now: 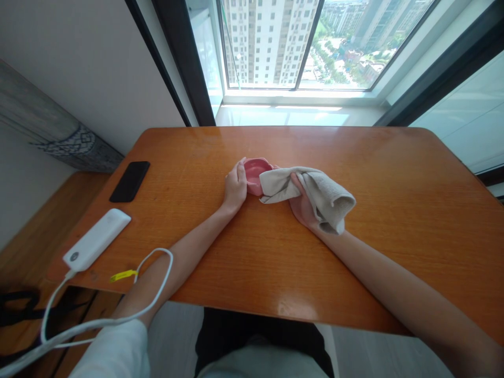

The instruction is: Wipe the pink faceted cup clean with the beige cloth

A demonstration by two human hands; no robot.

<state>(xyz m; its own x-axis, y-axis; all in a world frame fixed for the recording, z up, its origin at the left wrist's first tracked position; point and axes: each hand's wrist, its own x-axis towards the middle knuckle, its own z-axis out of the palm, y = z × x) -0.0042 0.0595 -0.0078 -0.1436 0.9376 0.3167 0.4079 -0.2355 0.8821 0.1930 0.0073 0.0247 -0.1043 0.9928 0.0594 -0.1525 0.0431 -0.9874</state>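
Note:
A small pink dish (256,169) with a wavy rim is near the middle of the wooden table, its hollow facing up toward me. My left hand (236,184) grips its left side, fingers behind the rim. In my right hand (303,205) is a pale grey cloth (321,186), bunched over the palm with the thumb on top. One end of the cloth reaches left and covers the dish's right edge. Most of my right fingers are hidden beneath the cloth.
On the table's left lie a black phone (129,181) and a white power bank (97,240). A white cable (165,281) with a yellow tag (123,275) loops over my left forearm. Beyond the orange-brown table (378,252) stands a window (298,97); a grey curtain (59,128) hangs left.

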